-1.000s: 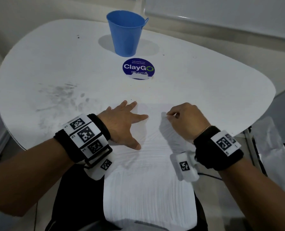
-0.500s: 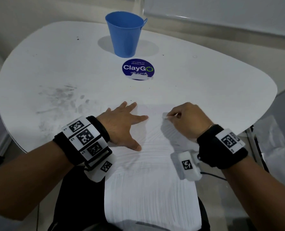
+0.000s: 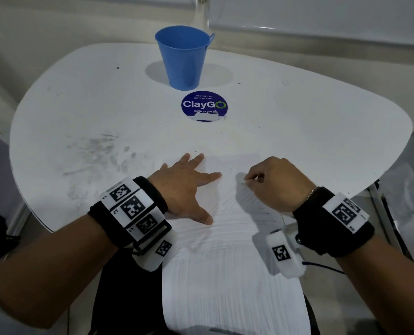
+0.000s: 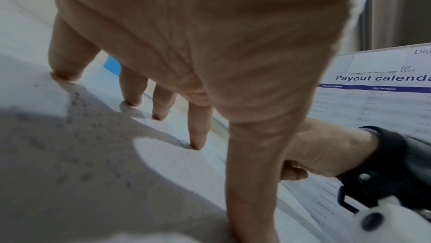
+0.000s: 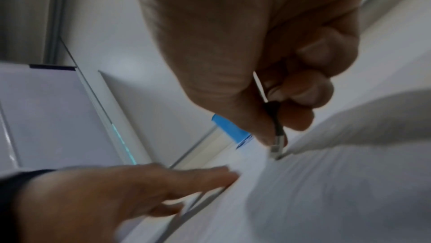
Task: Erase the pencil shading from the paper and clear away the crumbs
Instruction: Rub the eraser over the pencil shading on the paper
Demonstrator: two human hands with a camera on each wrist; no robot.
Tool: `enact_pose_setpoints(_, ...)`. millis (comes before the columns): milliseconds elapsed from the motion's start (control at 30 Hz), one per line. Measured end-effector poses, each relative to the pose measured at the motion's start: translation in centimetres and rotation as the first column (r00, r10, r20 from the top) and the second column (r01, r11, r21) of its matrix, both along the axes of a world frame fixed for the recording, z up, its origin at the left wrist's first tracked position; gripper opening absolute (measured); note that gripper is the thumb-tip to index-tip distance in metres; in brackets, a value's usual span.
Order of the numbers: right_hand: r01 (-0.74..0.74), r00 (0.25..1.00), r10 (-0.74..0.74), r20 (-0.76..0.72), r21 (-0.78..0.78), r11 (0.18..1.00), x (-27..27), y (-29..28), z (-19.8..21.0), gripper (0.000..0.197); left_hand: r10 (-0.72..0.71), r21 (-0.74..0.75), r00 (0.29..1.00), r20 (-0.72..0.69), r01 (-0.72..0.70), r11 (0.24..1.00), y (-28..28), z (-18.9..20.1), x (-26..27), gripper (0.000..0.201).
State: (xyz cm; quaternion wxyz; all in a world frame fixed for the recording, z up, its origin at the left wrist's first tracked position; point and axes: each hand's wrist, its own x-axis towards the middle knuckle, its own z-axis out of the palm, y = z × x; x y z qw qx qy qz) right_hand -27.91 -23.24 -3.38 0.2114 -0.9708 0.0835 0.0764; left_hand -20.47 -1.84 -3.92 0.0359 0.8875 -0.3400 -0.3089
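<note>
The paper [image 3: 227, 250] is lying on the near part of the white table [image 3: 104, 112], directly before the person, with its near end hanging over the table edge toward the lap. It is a long white sheet, faintly rippled with fine crosswise lines, and a soft grey shadow is falling on it beneath the right hand; any pencil shading on it is too faint to make out in the head view. In the left wrist view, the sheet is showing rows of small printed dates.

The left hand [image 3: 186, 187] is pressing flat on the left edge of the paper, fingers straight and spread, thumb stretching down the sheet and the other fingertips reaching partly onto the bare table. The right hand [image 3: 276, 182] is curling its fingers and thumb round a small eraser [image 5: 277, 143], pinching it so that only a short pale tip with a dark band above it is showing in the right wrist view; that tip is touching the paper near its upper middle, just beside the left index finger.

Beyond the paper, a round dark-blue sticker [image 3: 204, 106] reading "ClayGo" is sitting on the table, and a blue bucket-shaped cup [image 3: 183, 56] is standing upright just behind it. Grey smudges [image 3: 97, 153] are marking the table to the left of the left hand
</note>
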Motion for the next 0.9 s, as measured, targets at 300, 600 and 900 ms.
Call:
enact_pose_setpoints(300, 0.049, 0.999, -0.049, -0.020, 0.001, 0.999, 0.4, -0.1, 0.1, 0.018, 0.001, 0.000, 1.000, 0.004, -0.001, 1.000, 0.1, 0.0, -0.1, 0.106)
enact_pose_setpoints(600, 0.089, 0.996, -0.089, -0.007, -0.005, 0.996, 0.7, -0.3, 0.3, 0.018, -0.010, 0.012, 1.000, 0.014, 0.010, 1.000, 0.0, 0.1, -0.1, 0.106)
enact_pose_setpoints(900, 0.107, 0.994, -0.107, 0.000, 0.003, 0.994, 0.7, -0.5, 0.5, 0.018, -0.007, 0.010, 1.000, 0.005, 0.006, 1.000, 0.0, 0.0, -0.1, 0.107)
